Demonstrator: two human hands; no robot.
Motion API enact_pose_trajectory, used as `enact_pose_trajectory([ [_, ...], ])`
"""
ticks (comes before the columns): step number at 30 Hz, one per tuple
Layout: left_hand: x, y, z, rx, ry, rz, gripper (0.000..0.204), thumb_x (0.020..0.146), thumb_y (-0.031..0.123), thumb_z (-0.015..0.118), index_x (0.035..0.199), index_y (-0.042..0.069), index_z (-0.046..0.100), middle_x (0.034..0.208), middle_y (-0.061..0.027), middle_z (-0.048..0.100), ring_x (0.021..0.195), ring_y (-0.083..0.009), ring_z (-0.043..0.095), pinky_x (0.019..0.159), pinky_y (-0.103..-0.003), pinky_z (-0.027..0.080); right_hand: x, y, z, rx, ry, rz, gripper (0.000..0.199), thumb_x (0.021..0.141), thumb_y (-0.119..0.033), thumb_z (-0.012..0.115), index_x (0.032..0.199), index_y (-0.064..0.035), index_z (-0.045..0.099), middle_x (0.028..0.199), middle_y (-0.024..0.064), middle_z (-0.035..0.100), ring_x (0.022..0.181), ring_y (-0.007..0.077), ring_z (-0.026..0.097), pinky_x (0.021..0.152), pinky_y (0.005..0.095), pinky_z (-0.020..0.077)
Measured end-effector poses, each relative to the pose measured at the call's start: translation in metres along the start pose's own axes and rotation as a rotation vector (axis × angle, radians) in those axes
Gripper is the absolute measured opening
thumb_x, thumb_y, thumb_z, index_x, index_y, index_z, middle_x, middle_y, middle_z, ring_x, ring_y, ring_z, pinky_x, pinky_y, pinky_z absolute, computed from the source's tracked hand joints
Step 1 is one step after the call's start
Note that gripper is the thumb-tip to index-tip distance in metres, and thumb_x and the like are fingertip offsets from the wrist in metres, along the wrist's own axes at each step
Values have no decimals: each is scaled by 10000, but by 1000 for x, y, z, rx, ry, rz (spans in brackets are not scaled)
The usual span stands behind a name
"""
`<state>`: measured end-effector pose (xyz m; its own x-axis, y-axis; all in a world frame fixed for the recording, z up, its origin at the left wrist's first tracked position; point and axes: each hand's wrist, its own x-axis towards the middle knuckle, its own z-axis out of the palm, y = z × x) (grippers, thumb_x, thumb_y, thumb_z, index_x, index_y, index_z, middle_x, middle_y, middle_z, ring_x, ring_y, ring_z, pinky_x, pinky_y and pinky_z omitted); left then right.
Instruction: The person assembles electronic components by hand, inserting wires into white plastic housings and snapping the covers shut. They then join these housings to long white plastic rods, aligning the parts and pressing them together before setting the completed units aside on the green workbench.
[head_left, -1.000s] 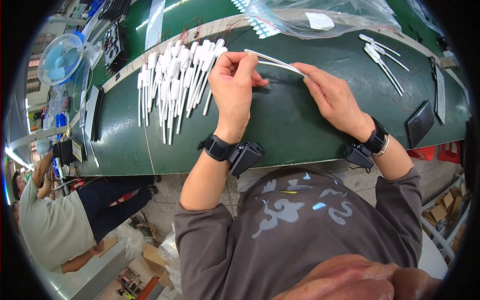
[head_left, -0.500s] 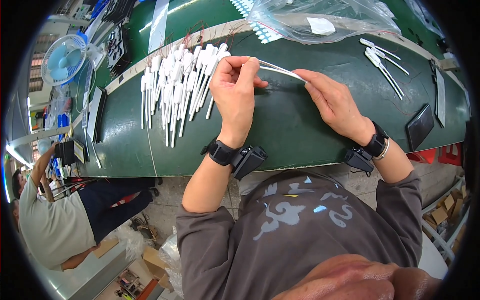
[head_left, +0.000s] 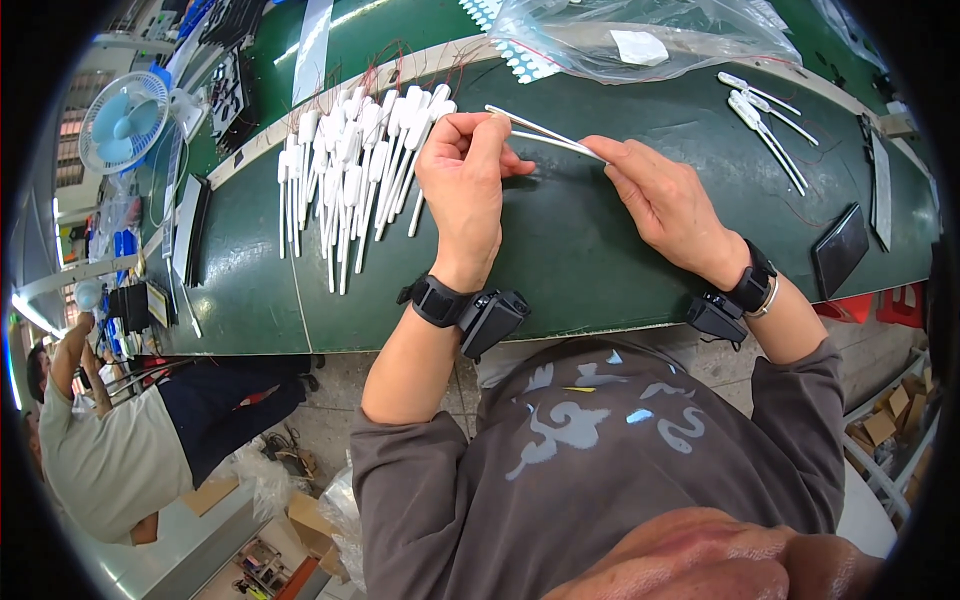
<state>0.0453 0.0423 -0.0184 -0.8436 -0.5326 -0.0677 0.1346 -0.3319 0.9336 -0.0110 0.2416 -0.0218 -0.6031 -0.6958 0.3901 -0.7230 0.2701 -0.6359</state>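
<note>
Two slender white strands (head_left: 568,145) are suspended between the person's hands, above the green tabletop (head_left: 570,260), running close together at the right and spreading apart toward the left. The left hand (head_left: 465,165) has its thumb and forefinger pinched at the left end of the strands; its other fingers are curled, and the exact contact is partly hidden. The right hand (head_left: 665,195) grips the opposite end of the strands between thumb and fingers. Each wrist carries a black strap with a boxy device.

Just left of the left hand lies a dense group of white long-stemmed parts (head_left: 350,160), heads toward the far side, with thin reddish wires (head_left: 385,75) beyond them. Well to the right lies a smaller group of similar white parts (head_left: 765,115), near a flat black object (head_left: 840,250). Beyond the hands rests a clear plastic bag (head_left: 660,50), beside a white-and-blue patterned sheet (head_left: 525,60). At far left stand a fan (head_left: 122,120) and a co-worker (head_left: 120,450) in a pale shirt
</note>
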Motion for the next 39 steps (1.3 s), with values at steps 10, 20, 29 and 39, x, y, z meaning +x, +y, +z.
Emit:
enact_pose_trajectory([
  [10,2,-2,-2,-4,6,-41,108,891,93,669,883,8,603,687,-32,593,553,-84,563,543,-259,551,0,-3,-2,-39,0,-24,373,933,2,559,1297,-78,576,831,122,584,699,301,585,608,372,468],
  [20,3,-1,-4,23,-7,-61,111,891,100,666,898,13,598,706,-32,590,562,-83,563,555,-266,569,-1,-1,-2,11,-59,-14,363,929,0,564,1287,-57,585,882,140,622,719,307,606,633,370,483],
  [29,9,8,-11,14,-111,-235,154,899,116,650,985,-9,622,831,-61,631,656,-103,603,588,-286,584,-2,5,0,108,-62,-31,307,951,-26,544,1251,-18,606,999,165,662,776,307,634,689,352,503],
  [39,3,17,-11,0,-219,-260,228,913,101,621,1078,-51,661,960,-131,701,839,-194,707,739,-300,599,1,0,-7,90,-57,70,221,975,-54,524,1167,4,615,926,133,644,731,254,610,654,325,478],
])
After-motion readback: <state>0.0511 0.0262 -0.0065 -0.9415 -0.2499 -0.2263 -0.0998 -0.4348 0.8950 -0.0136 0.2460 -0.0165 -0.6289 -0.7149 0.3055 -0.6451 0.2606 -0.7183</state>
